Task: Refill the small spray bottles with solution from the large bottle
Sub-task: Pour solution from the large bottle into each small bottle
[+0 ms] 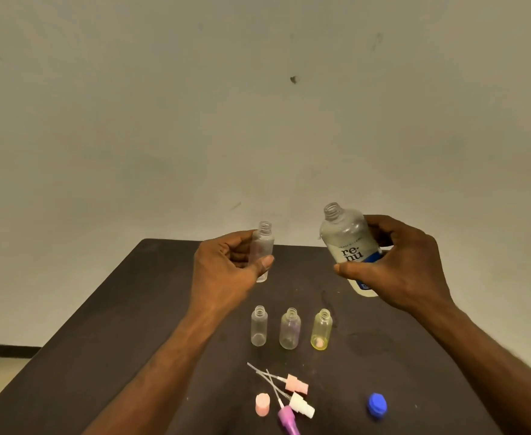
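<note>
Left hand (226,271) grasps a small clear spray bottle (263,246), fingers and thumb curled round its body, neck open and upright, held above the dark table (126,309). Right hand (405,265) grips the large bottle (347,243), white label reading "re-nu", cap off, neck tilted slightly toward the small held bottle. The two held bottles are near each other but apart, mouths not touching; no liquid visibly pouring.

Landmark: the yellow small bottle (321,329) standing on the table below the large bottle. Just left of it stands a purple-tinted bottle (290,328), and left of that a clear bottle (259,325); all three upright, uncapped, in a row, not touching. Something pinkish sits in the yellow bottle's bottom.

Nearer the viewer than the yellow bottle lie the spray heads: a pink one (295,384), a white one (301,405), a purple one (287,419), dip tubes crossing. A pink cap (262,404) stands left of them. A blue cap (377,404) lies right of and nearer than the yellow bottle. Pale wall (257,105) behind.
</note>
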